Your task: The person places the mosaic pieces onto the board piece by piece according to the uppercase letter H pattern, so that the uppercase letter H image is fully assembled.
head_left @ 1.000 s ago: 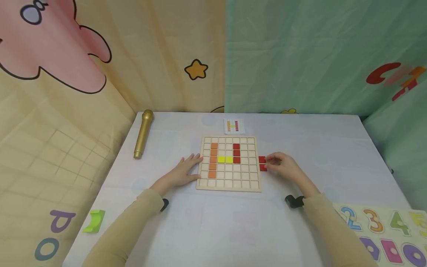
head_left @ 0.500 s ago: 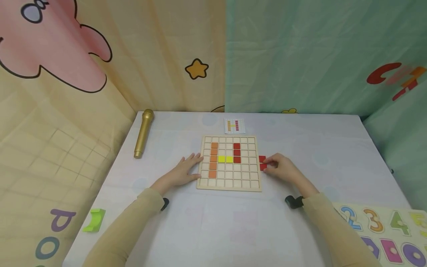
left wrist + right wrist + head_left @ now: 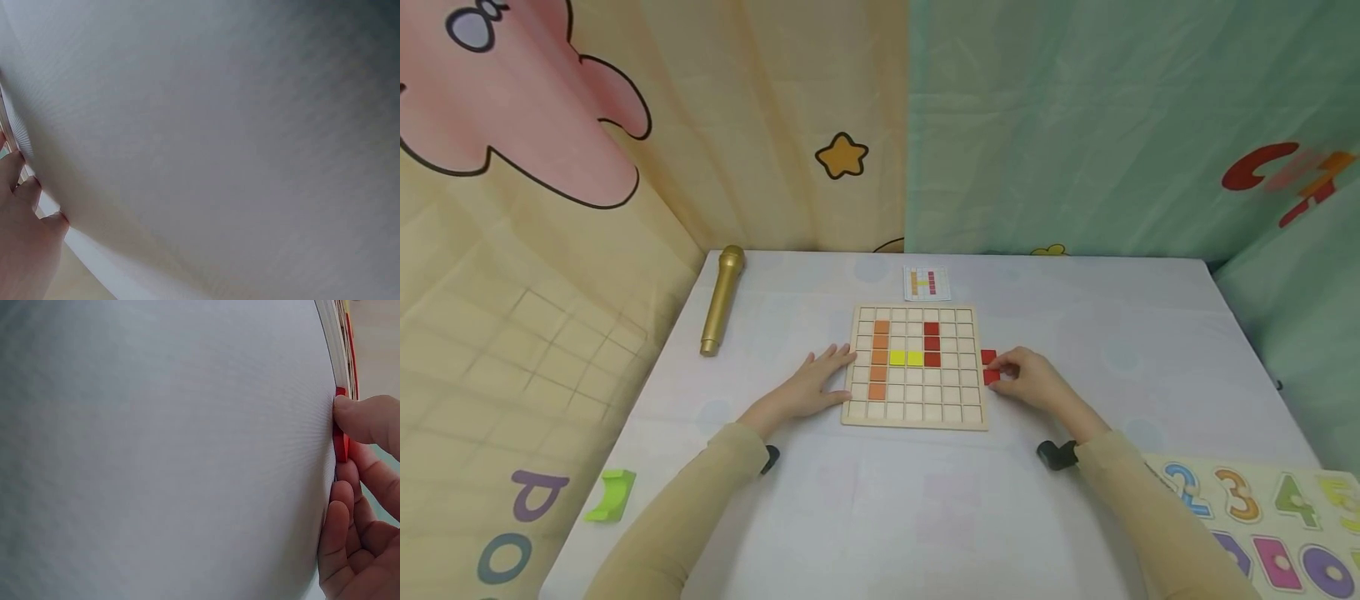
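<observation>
A square wooden grid board [image 3: 951, 414] lies mid-table, holding an orange column, two yellow tiles [image 3: 906, 358] and a column of three red tiles [image 3: 932, 343]. My left hand [image 3: 805, 387] rests with spread fingers against the board's left edge; the left wrist view shows its fingertips at that edge. Two loose red tiles lie along the right edge, the farther one [image 3: 988, 357] untouched. My right hand [image 3: 1033, 377] pinches the nearer red tile [image 3: 991, 377] between thumb and index finger. In the right wrist view the thumb covers part of that red tile [image 3: 340, 444].
Behind the board lies a small pattern card [image 3: 927, 284]. A gold microphone [image 3: 722, 302] is at the back left, and a green curved block [image 3: 612, 496] at the front left. A number puzzle board [image 3: 1262, 492] sits front right, partly behind my right sleeve. Curtains [image 3: 1060, 125] border the table.
My right hand has shifted slightly toward me, its thumb and index finger now at the nearer loose red tile. The left hand and board have stayed in place.
</observation>
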Tool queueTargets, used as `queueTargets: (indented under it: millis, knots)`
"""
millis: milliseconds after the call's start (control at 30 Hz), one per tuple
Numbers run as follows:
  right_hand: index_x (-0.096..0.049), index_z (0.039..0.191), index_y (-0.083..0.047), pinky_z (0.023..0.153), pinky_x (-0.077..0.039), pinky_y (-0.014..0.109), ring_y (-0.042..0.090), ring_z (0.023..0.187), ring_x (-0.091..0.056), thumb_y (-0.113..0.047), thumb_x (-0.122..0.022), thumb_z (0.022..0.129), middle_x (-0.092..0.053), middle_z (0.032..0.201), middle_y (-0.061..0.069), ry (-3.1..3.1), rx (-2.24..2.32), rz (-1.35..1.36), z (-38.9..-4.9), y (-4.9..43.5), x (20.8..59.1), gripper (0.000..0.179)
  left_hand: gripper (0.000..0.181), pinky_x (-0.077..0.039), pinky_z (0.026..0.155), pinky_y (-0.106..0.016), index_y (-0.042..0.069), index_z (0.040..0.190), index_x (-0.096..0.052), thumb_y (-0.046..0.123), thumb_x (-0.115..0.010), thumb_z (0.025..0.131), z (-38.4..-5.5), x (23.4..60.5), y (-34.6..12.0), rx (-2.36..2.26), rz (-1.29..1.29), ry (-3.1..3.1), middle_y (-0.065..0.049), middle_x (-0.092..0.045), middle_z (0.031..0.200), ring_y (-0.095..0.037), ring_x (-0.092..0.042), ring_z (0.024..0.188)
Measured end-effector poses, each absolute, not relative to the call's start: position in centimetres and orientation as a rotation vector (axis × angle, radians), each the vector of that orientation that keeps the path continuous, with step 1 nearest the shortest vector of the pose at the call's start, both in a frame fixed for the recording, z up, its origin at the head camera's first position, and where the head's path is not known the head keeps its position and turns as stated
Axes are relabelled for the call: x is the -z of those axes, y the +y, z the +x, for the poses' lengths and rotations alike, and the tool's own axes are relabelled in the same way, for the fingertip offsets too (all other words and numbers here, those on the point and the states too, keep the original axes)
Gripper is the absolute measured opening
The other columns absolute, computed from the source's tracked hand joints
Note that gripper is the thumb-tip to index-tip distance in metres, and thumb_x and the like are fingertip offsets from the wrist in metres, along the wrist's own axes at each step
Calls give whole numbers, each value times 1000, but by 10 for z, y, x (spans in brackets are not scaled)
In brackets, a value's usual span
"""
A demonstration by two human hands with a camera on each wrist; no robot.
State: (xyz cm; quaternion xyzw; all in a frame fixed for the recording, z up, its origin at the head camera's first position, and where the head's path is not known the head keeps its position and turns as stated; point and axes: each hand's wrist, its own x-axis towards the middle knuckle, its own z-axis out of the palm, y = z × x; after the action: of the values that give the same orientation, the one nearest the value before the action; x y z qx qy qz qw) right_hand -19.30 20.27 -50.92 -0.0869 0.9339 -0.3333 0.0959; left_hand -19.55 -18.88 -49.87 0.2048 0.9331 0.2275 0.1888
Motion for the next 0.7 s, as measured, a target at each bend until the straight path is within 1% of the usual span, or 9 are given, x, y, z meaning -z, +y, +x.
queueTargets:
  millis: [267,367,467,533,633,700]
  knots:
    - [-69,110,-1,77,-47,32,24,89,-52,-15,-76,83,-59,97,11,2763,933,-289,-193,204,506,31,75,-1,124,-55,13,156,-29,32,-67,94,-196,500,-190,-659,590,2624,-8,-16,166,-31,-6,154]
    - [-69,108,-3,83,-49,36,25,93,-53,-16,-75,84,-60,100,11,2758,967,-291,-192,204,506,28,76,0,125,-54,14,156,-28,33,-67,94,-195,500,-189,-652,571,2620,-6,-15,166,-29,-5,155]
    - [-68,108,-5,91,-52,43,28,100,-56,-16,-74,86,-62,108,13,2737,1032,-300,-191,204,503,25,76,0,125,-53,14,156,-28,33,-67,94,-195,500,-189,-646,567,2619,-6,-14,166,-28,-5,155]
    - [-67,110,-6,95,-52,47,29,105,-57,-16,-74,87,-63,113,14,2717,1069,-317,-191,203,500,26,76,0,125,-53,15,156,-28,33,-67,94,-195,500,-189,-645,567,2619,-5,-14,166,-27,-4,155]
    - [-67,113,-5,94,-54,47,28,105,-58,-17,-74,87,-65,114,13,2706,1109,-352,-191,198,493,29,75,0,125,-53,14,156,-28,32,-67,94,-195,500,-188,-641,574,2622,-5,-14,166,-27,-5,155]
    - [-67,113,-4,91,-54,45,26,101,-59,-16,-74,87,-66,111,12,2716,1128,-392,-191,194,487,30,76,1,125,-53,14,156,-28,33,-66,94,-195,500,-188,-637,571,2624,-5,-14,166,-27,-4,155]
